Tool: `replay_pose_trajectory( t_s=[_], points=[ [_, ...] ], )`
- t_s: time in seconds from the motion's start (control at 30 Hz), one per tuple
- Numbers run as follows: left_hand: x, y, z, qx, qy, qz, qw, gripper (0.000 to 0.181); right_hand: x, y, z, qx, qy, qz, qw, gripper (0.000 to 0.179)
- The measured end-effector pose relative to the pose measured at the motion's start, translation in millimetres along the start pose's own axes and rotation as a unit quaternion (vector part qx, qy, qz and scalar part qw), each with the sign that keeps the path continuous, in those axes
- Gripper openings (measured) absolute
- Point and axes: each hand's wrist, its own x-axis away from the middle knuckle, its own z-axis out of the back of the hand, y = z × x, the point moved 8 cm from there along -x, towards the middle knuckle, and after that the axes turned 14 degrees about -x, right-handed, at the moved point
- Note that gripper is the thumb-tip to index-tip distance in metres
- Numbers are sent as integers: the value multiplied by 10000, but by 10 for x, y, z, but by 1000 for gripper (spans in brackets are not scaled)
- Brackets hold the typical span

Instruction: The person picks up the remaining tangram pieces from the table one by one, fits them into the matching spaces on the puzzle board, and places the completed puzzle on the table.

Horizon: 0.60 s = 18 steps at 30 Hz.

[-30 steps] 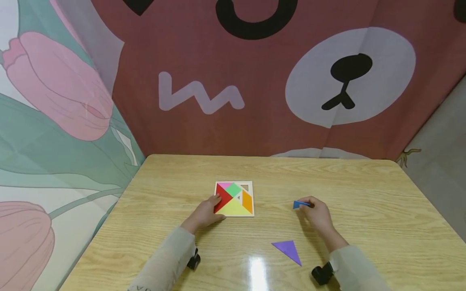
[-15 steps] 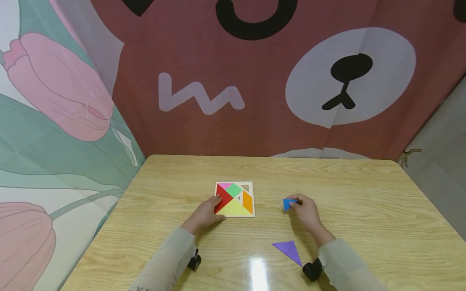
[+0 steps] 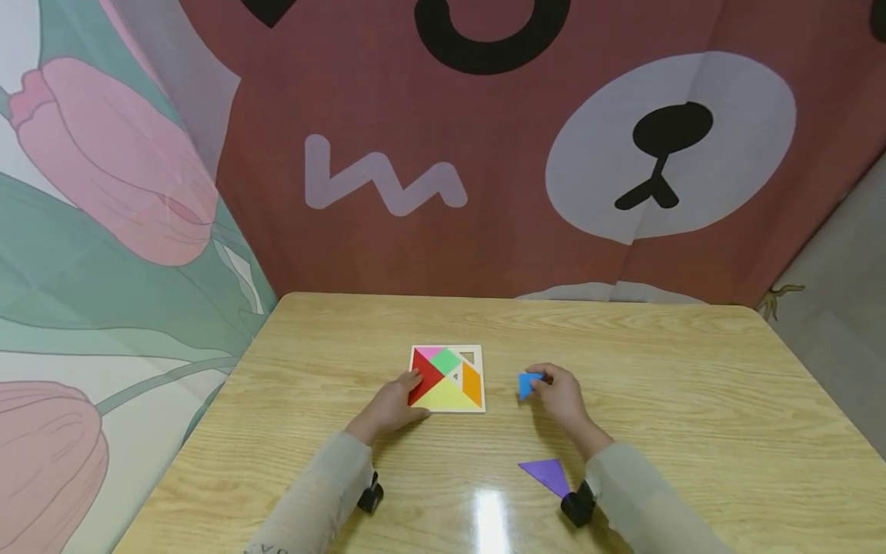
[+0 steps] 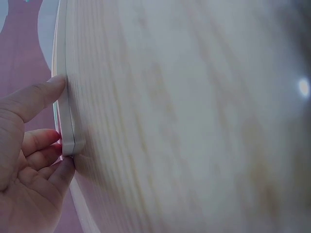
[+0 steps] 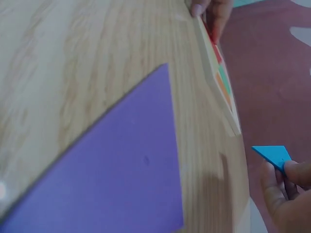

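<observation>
A square tangram tray (image 3: 478,368) with a white frame lies on the table. Red, yellow, pink, green and orange pieces sit in it, and bare gaps show at its upper right and near its centre. My left hand (image 3: 388,406) holds its near left corner, thumb against the front edge and fingers at the left side over the red piece (image 3: 424,375). To the right of the tray, my right hand (image 3: 564,396) pinches a small blue triangle (image 3: 524,384) between thumb and fingers, raised over the table in the right wrist view.
A purple triangle (image 3: 545,472) lies flat nearer the front, partly overlapped by the black right wrist camera (image 3: 577,505) in the head view. Behind the wooden table (image 3: 332,323) hangs a printed cloth (image 3: 498,254). Light glares off the tabletop near the front.
My right hand has moved left toward the tray with the blue triangle, which has turned to show its flat face. My left hand stays on the tray's corner.
</observation>
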Motion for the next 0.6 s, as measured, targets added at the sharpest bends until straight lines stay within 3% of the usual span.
replay_pose_trajectory(
  t_s=[0.23, 0.6],
  points=[
    [-2, 13, 1, -16, -5, -79, 10000, 68, -46, -4, -125, 25, 73, 209, 9998, 23],
    [-1, 0, 3, -33, 20, -55, 10000, 68, -115, 63, -283, -696, 242, -121, 9972, 27]
  ],
)
